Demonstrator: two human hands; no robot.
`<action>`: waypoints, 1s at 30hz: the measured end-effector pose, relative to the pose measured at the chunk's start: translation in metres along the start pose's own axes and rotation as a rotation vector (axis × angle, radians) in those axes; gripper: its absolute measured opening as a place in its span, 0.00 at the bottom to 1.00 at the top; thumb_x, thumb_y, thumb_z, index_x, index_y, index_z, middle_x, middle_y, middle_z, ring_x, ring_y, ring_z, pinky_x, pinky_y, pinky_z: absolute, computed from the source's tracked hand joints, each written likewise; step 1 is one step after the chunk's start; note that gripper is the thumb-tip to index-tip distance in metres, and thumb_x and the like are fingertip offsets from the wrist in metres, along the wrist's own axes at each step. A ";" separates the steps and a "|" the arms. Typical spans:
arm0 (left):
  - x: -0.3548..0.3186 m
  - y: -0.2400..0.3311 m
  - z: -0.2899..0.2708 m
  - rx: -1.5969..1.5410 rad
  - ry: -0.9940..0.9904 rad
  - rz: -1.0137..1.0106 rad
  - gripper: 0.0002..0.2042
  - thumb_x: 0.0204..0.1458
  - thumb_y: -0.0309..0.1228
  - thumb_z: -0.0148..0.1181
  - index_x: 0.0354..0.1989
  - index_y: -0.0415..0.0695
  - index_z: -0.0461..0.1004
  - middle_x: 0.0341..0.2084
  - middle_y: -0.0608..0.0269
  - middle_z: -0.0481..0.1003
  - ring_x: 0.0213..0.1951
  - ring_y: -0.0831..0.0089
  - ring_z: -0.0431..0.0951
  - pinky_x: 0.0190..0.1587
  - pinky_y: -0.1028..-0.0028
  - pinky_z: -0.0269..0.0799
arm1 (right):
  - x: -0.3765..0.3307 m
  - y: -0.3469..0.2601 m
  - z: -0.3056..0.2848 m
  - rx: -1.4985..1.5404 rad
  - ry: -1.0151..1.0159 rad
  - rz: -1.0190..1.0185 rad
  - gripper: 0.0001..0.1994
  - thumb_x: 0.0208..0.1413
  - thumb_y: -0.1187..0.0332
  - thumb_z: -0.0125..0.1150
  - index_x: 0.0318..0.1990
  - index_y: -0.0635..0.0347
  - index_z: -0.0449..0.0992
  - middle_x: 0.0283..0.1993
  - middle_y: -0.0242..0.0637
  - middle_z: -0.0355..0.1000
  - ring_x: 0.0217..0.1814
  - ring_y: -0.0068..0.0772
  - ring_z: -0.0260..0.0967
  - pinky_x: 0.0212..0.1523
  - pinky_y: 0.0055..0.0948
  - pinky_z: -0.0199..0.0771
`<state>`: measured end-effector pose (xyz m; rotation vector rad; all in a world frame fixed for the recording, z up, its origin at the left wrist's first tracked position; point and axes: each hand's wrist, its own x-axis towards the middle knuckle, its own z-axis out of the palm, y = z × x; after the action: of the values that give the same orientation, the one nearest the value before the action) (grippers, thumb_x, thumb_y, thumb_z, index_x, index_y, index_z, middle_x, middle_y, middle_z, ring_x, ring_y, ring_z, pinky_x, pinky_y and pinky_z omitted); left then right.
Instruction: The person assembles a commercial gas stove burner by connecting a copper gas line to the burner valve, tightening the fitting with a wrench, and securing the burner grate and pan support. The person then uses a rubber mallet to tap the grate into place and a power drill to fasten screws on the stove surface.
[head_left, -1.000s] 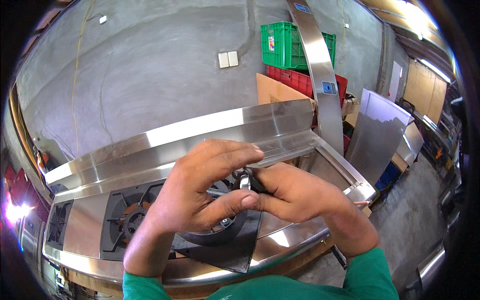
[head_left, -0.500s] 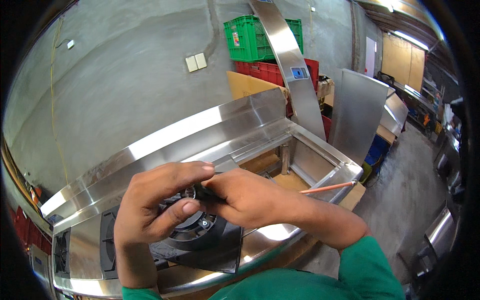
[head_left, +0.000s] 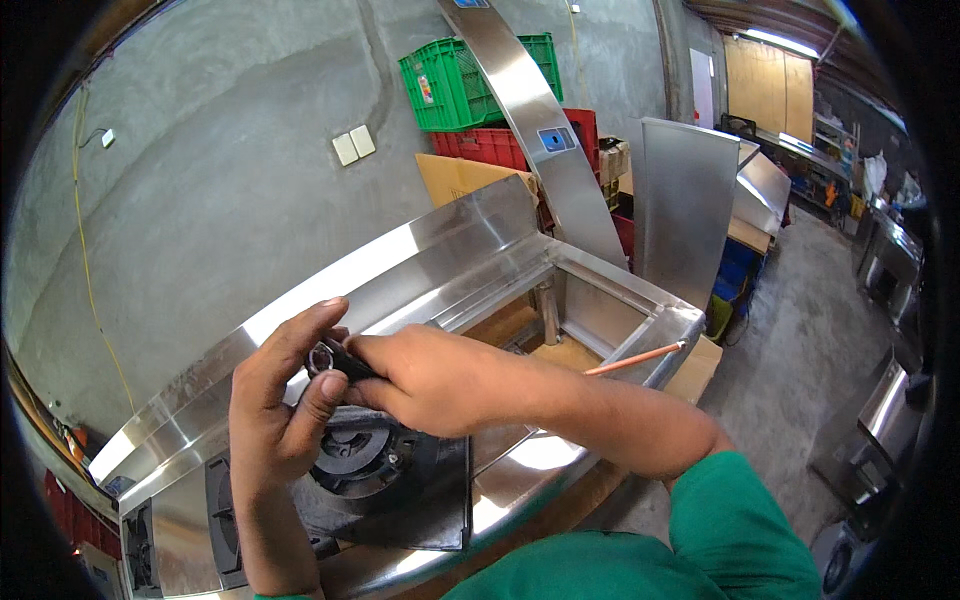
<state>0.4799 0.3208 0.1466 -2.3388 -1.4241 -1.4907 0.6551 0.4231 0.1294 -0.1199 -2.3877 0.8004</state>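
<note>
Pinching a small black fitting [head_left: 335,357] together, left hand [head_left: 275,415] steadies it while right hand [head_left: 435,380] grips from three o'clock, above the burner [head_left: 355,460].

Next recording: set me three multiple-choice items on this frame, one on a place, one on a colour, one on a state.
1. Where does the black burner sit?
A. In the steel stove top, below the hands
B. On the concrete floor
C. Inside the green crate

2. What colour is the crate stacked on top of the red crate by the wall?
A. Blue
B. Green
C. Yellow

3. How is the small dark part held?
A. Lying loose on the stove top
B. In the left hand alone
C. Between both hands

Answers: 1 A, the burner lies in the steel frame under the hands. 2 B, a green crate rests on the red one. 3 C, left hand fingers and right hand fingers both close on it.
</note>
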 end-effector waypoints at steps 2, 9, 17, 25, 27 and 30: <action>0.002 0.007 -0.003 0.049 -0.069 0.108 0.23 0.53 0.36 0.68 0.56 0.40 0.77 0.50 0.46 0.78 0.50 0.59 0.81 0.53 0.66 0.74 | -0.008 -0.004 0.001 -0.024 -0.026 0.018 0.14 0.62 0.66 0.53 0.46 0.72 0.71 0.34 0.62 0.75 0.41 0.67 0.73 0.45 0.55 0.72; 0.003 0.011 -0.019 -0.108 -0.335 0.098 0.27 0.48 0.38 0.72 0.56 0.39 0.77 0.52 0.43 0.77 0.53 0.53 0.80 0.55 0.64 0.74 | -0.021 0.006 0.013 0.055 -0.090 -0.079 0.14 0.62 0.67 0.52 0.46 0.70 0.71 0.37 0.61 0.75 0.44 0.67 0.72 0.46 0.53 0.71; 0.005 -0.007 -0.016 -0.305 -0.381 -0.049 0.32 0.55 0.44 0.66 0.64 0.35 0.68 0.52 0.43 0.77 0.53 0.55 0.80 0.58 0.65 0.70 | -0.027 0.016 -0.005 -0.081 0.106 -0.024 0.16 0.67 0.58 0.50 0.40 0.66 0.73 0.35 0.57 0.72 0.41 0.64 0.70 0.44 0.51 0.70; 0.002 -0.008 -0.015 -0.319 -0.561 -0.080 0.18 0.62 0.40 0.57 0.49 0.37 0.74 0.37 0.50 0.80 0.40 0.59 0.82 0.45 0.65 0.75 | -0.044 0.020 -0.038 -0.092 -0.088 0.155 0.10 0.63 0.65 0.57 0.39 0.64 0.75 0.38 0.46 0.73 0.38 0.46 0.75 0.37 0.39 0.72; 0.005 -0.014 -0.015 -0.300 -0.604 -0.017 0.14 0.62 0.39 0.55 0.42 0.39 0.74 0.33 0.54 0.80 0.37 0.60 0.81 0.41 0.66 0.75 | -0.041 0.019 -0.044 -0.030 -0.191 0.023 0.10 0.62 0.65 0.59 0.41 0.63 0.77 0.37 0.48 0.74 0.40 0.51 0.74 0.39 0.41 0.73; 0.005 -0.015 -0.006 -0.306 -0.559 0.062 0.13 0.61 0.38 0.55 0.32 0.40 0.73 0.31 0.53 0.80 0.34 0.60 0.81 0.40 0.65 0.76 | -0.036 0.000 -0.039 -0.067 -0.361 0.006 0.08 0.59 0.67 0.61 0.41 0.61 0.77 0.38 0.46 0.73 0.41 0.52 0.74 0.39 0.42 0.74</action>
<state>0.4656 0.3304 0.1476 -3.1383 -1.2503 -1.1545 0.7071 0.4339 0.1350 -0.0092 -2.7553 0.7994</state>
